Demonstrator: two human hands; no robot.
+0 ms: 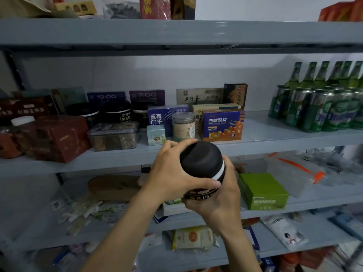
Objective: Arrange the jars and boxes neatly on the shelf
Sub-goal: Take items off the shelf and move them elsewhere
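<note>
A black-lidded jar (202, 160) with a white ring under the lid is held in front of the middle grey shelf (275, 140). My left hand (172, 173) grips its lid and side from the left, thumb across the front. My right hand (218, 203) wraps round its lower body from below and behind. On the shelf stand three similar black jars (117, 112), a clear jar with a pale label (183, 124), a small mint box (156, 135), a blue box (167, 116), an orange and purple box (223, 125) and a clear lidded tub (114, 136).
Dark red boxes (59, 138) crowd the shelf's left end. Green cans and bottles (322, 107) fill its right end. The shelf below carries a green box (264, 191), plastic bags and loose packets. The top shelf edge (176, 32) overhangs above.
</note>
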